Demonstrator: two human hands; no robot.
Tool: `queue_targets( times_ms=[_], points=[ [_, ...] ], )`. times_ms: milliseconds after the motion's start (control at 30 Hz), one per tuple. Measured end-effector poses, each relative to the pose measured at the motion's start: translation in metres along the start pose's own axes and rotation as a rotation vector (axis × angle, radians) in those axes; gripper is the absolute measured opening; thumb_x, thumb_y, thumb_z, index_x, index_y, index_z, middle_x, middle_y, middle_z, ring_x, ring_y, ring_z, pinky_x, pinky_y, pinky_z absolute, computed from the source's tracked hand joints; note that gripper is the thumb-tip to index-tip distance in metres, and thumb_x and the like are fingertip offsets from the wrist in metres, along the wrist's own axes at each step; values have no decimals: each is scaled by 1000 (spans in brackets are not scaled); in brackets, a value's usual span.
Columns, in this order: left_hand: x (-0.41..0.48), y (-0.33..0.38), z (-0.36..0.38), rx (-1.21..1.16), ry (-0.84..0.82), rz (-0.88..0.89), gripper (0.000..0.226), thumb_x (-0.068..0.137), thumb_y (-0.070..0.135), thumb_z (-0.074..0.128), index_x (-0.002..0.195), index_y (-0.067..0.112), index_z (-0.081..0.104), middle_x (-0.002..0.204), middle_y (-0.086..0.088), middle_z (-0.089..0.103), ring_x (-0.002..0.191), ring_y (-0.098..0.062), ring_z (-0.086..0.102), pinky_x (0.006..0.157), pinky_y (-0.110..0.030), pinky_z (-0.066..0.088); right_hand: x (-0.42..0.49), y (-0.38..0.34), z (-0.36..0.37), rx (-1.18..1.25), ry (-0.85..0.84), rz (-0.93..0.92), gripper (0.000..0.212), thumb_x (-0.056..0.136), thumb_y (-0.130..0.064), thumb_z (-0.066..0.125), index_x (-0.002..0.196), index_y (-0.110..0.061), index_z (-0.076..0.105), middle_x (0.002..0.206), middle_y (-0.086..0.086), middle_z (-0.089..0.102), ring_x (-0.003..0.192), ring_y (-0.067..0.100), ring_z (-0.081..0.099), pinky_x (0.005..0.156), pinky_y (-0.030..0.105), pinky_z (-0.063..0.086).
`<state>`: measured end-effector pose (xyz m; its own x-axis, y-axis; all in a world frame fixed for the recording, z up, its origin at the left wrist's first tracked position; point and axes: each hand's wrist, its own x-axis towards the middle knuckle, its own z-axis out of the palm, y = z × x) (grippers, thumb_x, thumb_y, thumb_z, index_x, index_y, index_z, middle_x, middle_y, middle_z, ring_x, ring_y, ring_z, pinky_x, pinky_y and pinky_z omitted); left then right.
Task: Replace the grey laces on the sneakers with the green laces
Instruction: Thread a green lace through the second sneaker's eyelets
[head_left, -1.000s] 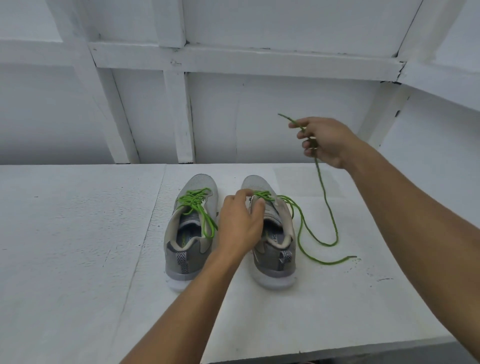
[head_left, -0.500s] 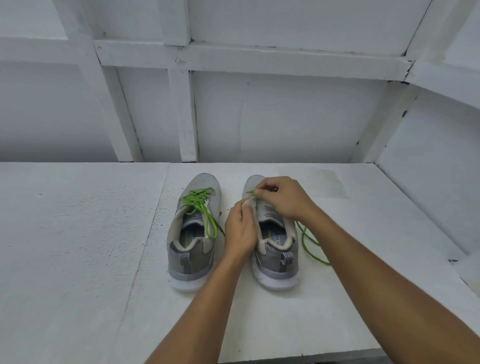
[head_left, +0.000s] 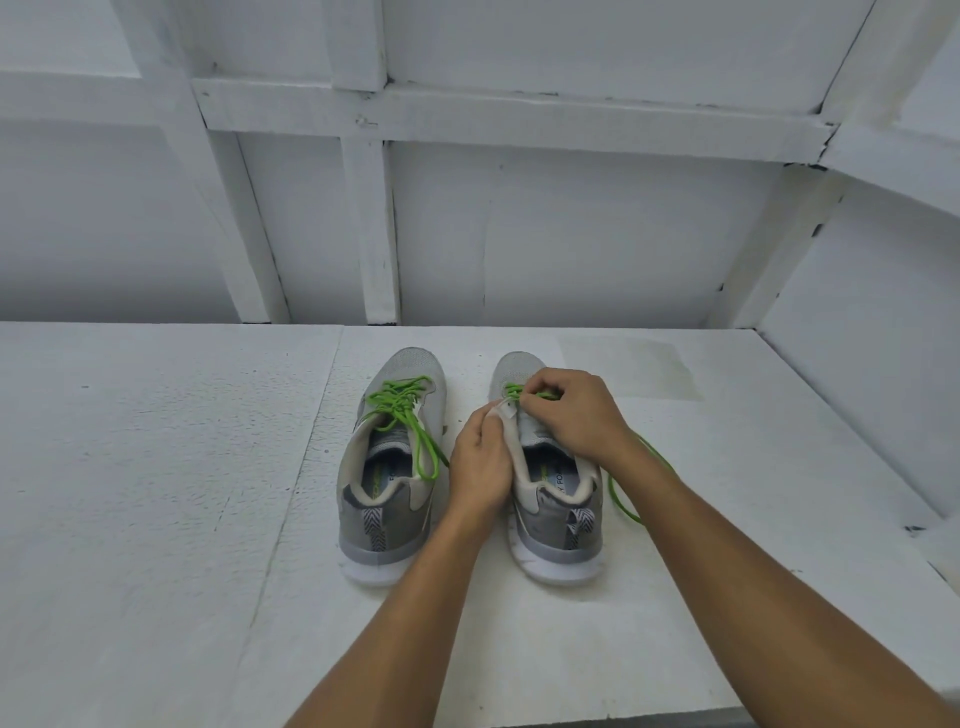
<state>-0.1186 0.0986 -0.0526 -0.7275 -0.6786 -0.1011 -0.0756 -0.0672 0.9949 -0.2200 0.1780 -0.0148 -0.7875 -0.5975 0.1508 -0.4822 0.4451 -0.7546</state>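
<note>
Two grey sneakers stand side by side on the white table, heels toward me. The left sneaker (head_left: 390, 467) carries a green lace (head_left: 408, 410) threaded through its eyelets, with loose ends hanging over the tongue. My left hand (head_left: 480, 457) grips the left eyelet flap of the right sneaker (head_left: 556, 509). My right hand (head_left: 574, 415) pinches the second green lace (head_left: 621, 493) at the upper eyelets; its free part trails on the table to the right of the shoe. No grey laces are in view.
The white table (head_left: 156, 493) runs left and right, with its front edge near the bottom of the view. A white framed wall (head_left: 519, 234) stands behind it and a side panel closes the right end.
My right hand came down from holding the lace end high at the right to the right sneaker's eyelets. The long loop of lace on the table has shortened. My left hand stayed on the shoe.
</note>
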Motion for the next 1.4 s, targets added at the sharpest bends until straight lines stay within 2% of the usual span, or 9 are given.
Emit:
queue_targets(
  times_ms=[367,533,733,867,1033,1133,1267,1333,1400],
  points=[
    [1,-3,-1,-11,-5,13,41,83,38,34,100,20,66,99,-1,70,99,-20,63,94,-44,50,0,1,1,-54,-22,-27,8,85,-16,66,80,-19,70,74,-8,64,68,1,53,60,11,39],
    [2,-6,-1,-22,-7,33,33,92,29,35,102,19,65,100,-1,68,99,-20,62,93,-41,49,0,2,1,-62,-26,-22,7,86,-17,65,82,-18,71,72,-10,63,68,3,52,61,16,39],
    [3,-7,0,6,-9,41,38,90,36,33,106,21,65,105,0,68,102,-18,61,93,-39,49,0,1,3,-67,-36,-12,8,86,-19,65,84,-18,72,69,-9,61,65,4,51,60,18,38],
    [4,-6,0,21,-3,25,26,101,26,35,103,24,61,107,-1,66,104,-19,59,95,-37,46,0,1,3,-77,-33,-10,8,87,-21,65,85,-18,73,71,-8,61,66,4,51,59,17,37],
    [6,-7,3,3,-9,2,41,95,42,34,109,19,65,110,-1,67,106,-17,60,99,-39,45,-1,-2,4,-103,-44,-14,10,88,-26,66,85,-19,73,72,-8,63,67,5,52,57,15,36],
    [19,0,3,-108,14,-132,50,91,50,32,97,18,71,98,-3,72,96,-19,65,86,-37,50,-2,-3,4,-122,-34,-18,13,91,-27,64,88,-19,74,74,-8,63,68,5,52,57,13,35],
    [36,1,6,-131,26,-218,19,85,27,56,85,11,66,81,-5,66,79,-22,59,63,-30,45,-3,-3,4,-135,-19,-28,14,93,-25,62,90,-18,74,87,-1,69,82,16,59,73,26,46],
    [43,1,8,-136,44,-240,8,87,21,61,82,14,64,84,-7,68,80,-23,63,69,-35,52,-3,-3,4,-160,-10,-36,14,93,-26,61,91,-20,74,92,-2,71,90,20,61,88,38,47],
    [45,7,9,-146,74,-220,6,89,18,60,86,15,63,92,-9,69,92,-28,66,82,-40,55,-3,-4,2,-223,-12,-43,14,93,-29,60,95,-24,73,98,-4,70,99,22,58,94,42,41]
  ],
)
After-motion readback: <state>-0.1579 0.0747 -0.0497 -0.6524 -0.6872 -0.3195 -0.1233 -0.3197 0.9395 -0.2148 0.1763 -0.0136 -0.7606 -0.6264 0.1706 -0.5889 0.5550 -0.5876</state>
